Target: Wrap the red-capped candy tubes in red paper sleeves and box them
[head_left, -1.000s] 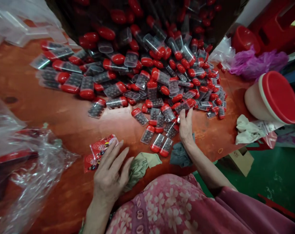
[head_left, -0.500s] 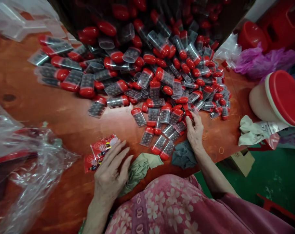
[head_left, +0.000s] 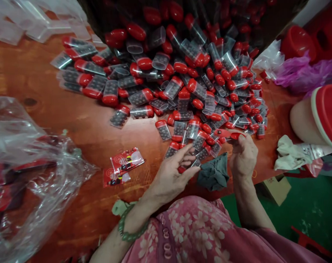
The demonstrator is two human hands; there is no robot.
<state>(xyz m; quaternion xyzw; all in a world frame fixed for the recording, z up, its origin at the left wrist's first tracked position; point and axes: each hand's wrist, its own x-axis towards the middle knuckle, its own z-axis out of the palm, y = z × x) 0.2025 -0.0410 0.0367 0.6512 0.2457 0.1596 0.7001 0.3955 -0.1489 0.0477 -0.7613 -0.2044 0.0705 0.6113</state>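
My right hand is closed, pinching the end of a small, narrow red piece with a dark spot on it; its kind is not clear. My left hand, fingers apart and holding nothing, is over the near edge of a heap of clear flat cases with red caps. Whether its fingertips touch the cases I cannot tell. A crumpled dark grey cloth lies between my hands. To the left are two overlapping red printed packets. My left forearm covers most of a pale green cloth.
Clear plastic bags with red things inside lie at left on the orange table. A dark box opening stands behind the heap. On the right are a white tub with a red lid, a pale cloth and a purple bag.
My left hand has moved right, from beside the printed packets to the near cases. My right hand has drawn right, away from the heap, with the red piece now in it.
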